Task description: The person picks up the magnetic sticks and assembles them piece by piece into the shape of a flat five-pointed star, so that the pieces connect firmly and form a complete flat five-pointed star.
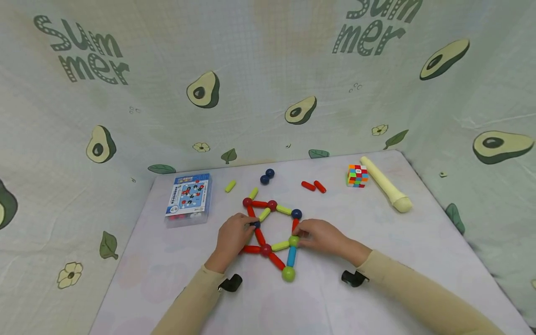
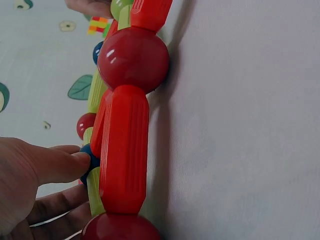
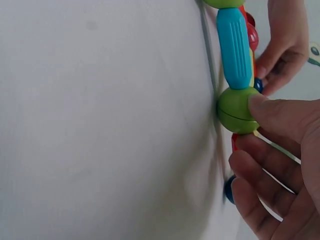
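Note:
My left hand (image 1: 233, 236) pinches a dark blue ball (image 2: 93, 162) on the left side of a ball-and-rod figure lying on the table. On the figure's right side, my right hand (image 1: 321, 236) grips a green ball (image 3: 235, 111) between thumb and fingers. Red balls (image 1: 265, 250), red rods (image 1: 277, 261) and yellow-green rods (image 1: 280, 246) make up much of the figure. A light blue rod (image 1: 291, 257) links the gripped ball to a larger-looking green ball (image 1: 288, 274) nearest me. The left hand partly hides the figure's lower left end.
Behind the figure lie a loose yellow-green rod (image 1: 230, 186), two dark blue balls (image 1: 264, 179) and two red rods (image 1: 308, 186). A boxed set (image 1: 188, 199) stands at left. A puzzle cube (image 1: 357, 176) and a pale yellow stick with a rounded end (image 1: 386, 184) are at right.

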Motion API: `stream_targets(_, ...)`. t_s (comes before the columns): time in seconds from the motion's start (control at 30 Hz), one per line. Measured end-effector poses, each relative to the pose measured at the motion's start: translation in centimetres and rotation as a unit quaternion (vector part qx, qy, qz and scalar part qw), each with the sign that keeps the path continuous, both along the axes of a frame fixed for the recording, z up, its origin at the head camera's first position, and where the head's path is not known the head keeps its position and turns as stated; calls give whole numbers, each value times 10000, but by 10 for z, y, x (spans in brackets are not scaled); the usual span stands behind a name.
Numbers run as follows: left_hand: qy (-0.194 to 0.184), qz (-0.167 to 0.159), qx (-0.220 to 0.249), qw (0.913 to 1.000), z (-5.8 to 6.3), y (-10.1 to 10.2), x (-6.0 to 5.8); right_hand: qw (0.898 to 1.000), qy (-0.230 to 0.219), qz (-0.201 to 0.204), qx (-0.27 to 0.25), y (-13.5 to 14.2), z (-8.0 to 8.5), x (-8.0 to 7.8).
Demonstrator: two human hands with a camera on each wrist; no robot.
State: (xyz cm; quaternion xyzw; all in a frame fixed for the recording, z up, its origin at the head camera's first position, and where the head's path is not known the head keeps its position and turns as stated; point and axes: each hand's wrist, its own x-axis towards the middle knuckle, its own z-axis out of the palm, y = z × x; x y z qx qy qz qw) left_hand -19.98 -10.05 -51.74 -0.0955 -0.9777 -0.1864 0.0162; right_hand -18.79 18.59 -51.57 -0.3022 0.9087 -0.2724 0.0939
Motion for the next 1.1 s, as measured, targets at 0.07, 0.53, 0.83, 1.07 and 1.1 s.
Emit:
stream_targets(0.07,-33,76,4,10000,-1,-1,-2,10000,70,18,-60,-3,-2,0)
stream_targets(0.53,223,194,76,9995,-3,-3,-6,9992,256,-212,-209,-18,-8,1)
stream_targets(0.83,198,-294,441,9984,2,28,15,9984,189,-464,-275,-5,-10,-3)
stream_targets(1.07,-631,-821,994,9896,-5,48,27,9937,99,-1027,-445,13,-13,-21)
stream_targets(1.1,-692,-869,1072,9880,-7,50,28,9925,78,-1112,-503,17,-15,-24)
